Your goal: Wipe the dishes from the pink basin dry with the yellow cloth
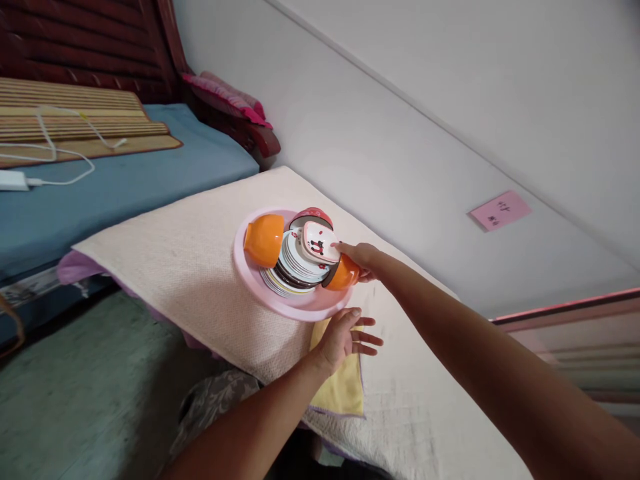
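Note:
A pink basin [241, 277] holds a stack of plates [295, 260], some white and some dark, with bowls around it. A small white dish with a red-and-black cartoon print [321, 241] is on top. My right hand [364, 259] is closed at this dish's right edge, thumb on its surface. Its other fingers curl beside a tilted orange bowl [345, 272] and are partly hidden. Another orange bowl [265, 240] lies on its side at the left, and a red bowl [313, 217] sits behind. My left hand [343, 340] is open above a yellow cloth [345, 383], holding nothing, near the basin's front rim.
The basin stands on a cream cover [190, 267] beside a white wall [380, 147]. A pink note [500, 211] is on the wall. To the left are a blue cushioned seat [200, 150], a folded bamboo mat [100, 127] and a white cable [75, 177].

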`<action>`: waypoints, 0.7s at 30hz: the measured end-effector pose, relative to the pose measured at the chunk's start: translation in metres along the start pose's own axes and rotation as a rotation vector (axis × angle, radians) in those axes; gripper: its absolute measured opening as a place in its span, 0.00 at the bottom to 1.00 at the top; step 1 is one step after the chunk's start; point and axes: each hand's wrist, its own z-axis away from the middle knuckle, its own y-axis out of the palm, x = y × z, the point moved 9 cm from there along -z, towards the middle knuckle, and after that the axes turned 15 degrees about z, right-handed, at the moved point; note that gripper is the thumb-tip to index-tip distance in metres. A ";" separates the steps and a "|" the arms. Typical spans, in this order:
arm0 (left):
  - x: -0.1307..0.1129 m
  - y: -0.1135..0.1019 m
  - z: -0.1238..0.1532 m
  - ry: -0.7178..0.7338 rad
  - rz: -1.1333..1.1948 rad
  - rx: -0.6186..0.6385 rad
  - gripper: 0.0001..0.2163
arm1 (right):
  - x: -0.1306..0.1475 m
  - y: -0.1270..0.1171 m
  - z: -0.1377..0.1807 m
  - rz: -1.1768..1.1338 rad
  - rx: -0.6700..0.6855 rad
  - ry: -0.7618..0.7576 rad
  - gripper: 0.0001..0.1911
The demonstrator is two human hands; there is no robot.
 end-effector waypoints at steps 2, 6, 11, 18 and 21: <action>0.000 0.000 0.000 0.001 -0.002 0.001 0.20 | 0.001 0.001 0.000 0.013 -0.007 -0.032 0.34; -0.002 0.002 0.002 -0.002 -0.002 0.002 0.20 | 0.003 0.003 0.005 0.013 -0.030 -0.070 0.37; -0.005 0.004 0.003 -0.013 -0.004 -0.005 0.20 | 0.008 0.004 0.009 0.018 -0.049 -0.091 0.34; -0.024 0.023 0.025 0.151 -0.473 0.141 0.19 | 0.006 0.004 0.000 0.068 -0.061 -0.085 0.28; -0.088 0.046 0.053 0.495 -0.920 0.056 0.15 | 0.006 0.005 -0.002 0.085 -0.051 -0.082 0.26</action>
